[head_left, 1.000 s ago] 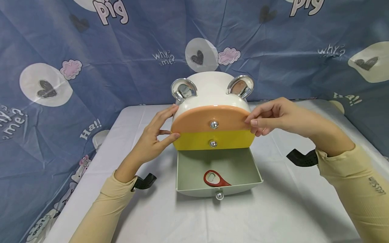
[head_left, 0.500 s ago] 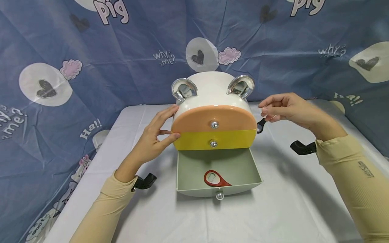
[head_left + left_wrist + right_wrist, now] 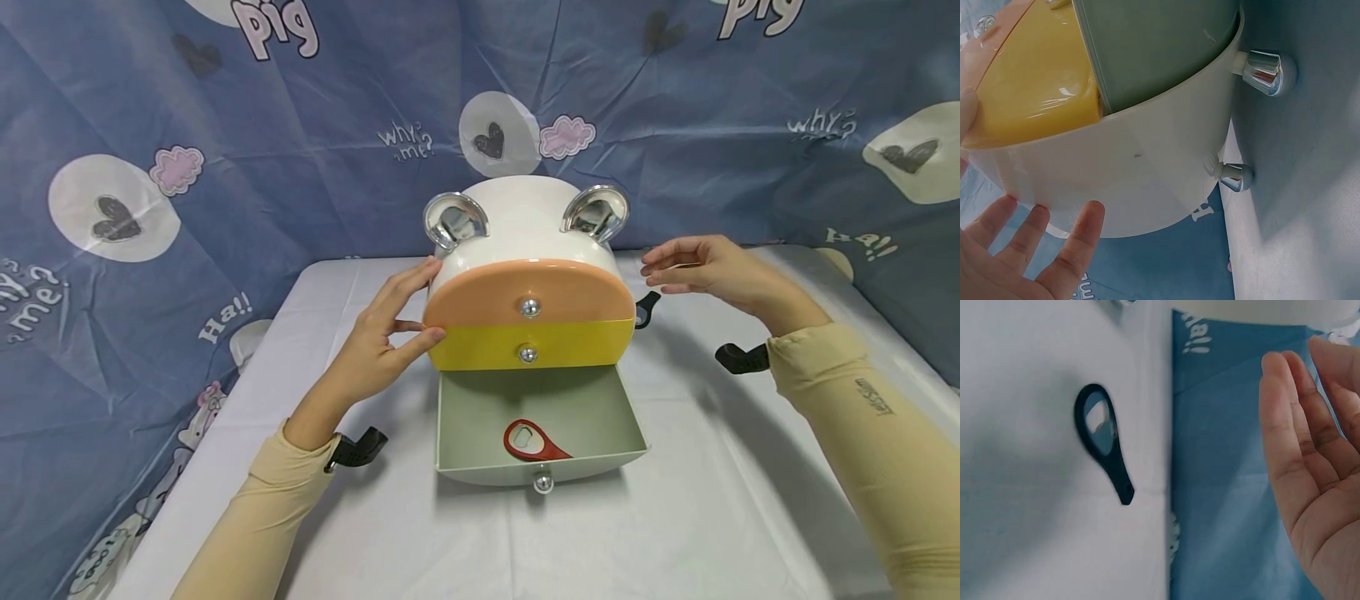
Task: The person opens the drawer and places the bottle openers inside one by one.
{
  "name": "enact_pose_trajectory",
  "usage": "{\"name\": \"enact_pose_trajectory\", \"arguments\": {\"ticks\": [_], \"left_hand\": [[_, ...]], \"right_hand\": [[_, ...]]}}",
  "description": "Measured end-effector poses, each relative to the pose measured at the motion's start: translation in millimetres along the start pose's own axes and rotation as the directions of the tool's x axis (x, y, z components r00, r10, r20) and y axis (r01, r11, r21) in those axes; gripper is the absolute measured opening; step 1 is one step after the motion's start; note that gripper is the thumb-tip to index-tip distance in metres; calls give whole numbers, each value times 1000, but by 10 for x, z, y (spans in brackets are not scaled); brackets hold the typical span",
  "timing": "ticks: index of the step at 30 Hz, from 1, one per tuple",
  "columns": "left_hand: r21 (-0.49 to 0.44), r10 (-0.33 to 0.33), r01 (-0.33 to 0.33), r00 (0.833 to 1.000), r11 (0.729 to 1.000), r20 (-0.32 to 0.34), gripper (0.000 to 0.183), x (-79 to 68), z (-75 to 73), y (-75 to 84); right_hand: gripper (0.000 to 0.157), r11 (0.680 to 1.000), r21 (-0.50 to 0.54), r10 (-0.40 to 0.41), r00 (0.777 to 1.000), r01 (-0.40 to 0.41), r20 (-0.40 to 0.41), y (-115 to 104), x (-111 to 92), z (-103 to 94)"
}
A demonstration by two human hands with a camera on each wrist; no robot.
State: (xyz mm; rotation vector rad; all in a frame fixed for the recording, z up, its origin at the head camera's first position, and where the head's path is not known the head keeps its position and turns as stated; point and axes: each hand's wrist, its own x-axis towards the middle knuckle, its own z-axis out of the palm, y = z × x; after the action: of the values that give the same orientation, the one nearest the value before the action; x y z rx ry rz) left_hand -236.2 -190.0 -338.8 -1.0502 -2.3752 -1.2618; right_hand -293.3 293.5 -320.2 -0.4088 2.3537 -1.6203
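A small toy-like cabinet has a white body [image 3: 525, 217], silver ears, an orange top drawer [image 3: 472, 300], a yellow middle drawer [image 3: 480, 348] and a pale green bottom drawer [image 3: 577, 408] pulled out. In that bottom drawer lies a red magnifying glass [image 3: 551, 452]. My left hand [image 3: 371, 342] rests against the cabinet's left side, thumb at the front edge and fingers extended along the white wall, as the left wrist view also shows. Right of the cabinet, a black magnifying glass [image 3: 1124, 481] lies on the white cloth. Near it hovers my right hand [image 3: 712, 271], fingers loosely bent around nothing.
White cloth [image 3: 375, 533] covers the table. A blue printed curtain [image 3: 337, 192] hangs behind and along the sides. The open drawer juts toward the front. Silver feet [image 3: 1266, 72] show under the cabinet in the left wrist view.
My right hand has moved back and right, off the cabinet's right edge and clear of the black magnifying glass, which has come into view. The left hand stays put.
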Motion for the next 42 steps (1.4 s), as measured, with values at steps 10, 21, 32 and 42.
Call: {"name": "enact_pose_trajectory", "arguments": {"ticks": [10,21,32,42], "left_hand": [[4,-1,1,1000,1000,-3,84,0,-5,-13],[-1,7,-7,1000,1000,-9,84,7,0,-24],[4,-1,1,1000,1000,-10,83,2,3,-18],[2,1,-1,1000,1000,-9,84,0,0,-10]], "right_hand": [[39,981,-183,69,998,-69,-7,243,221,25],[41,948,-312,73,997,-66,12,468,400,52],[41,920,-382,98,995,-93,-6,603,483,64],[42,892,-433,147,989,-130,4,617,499,86]]}}
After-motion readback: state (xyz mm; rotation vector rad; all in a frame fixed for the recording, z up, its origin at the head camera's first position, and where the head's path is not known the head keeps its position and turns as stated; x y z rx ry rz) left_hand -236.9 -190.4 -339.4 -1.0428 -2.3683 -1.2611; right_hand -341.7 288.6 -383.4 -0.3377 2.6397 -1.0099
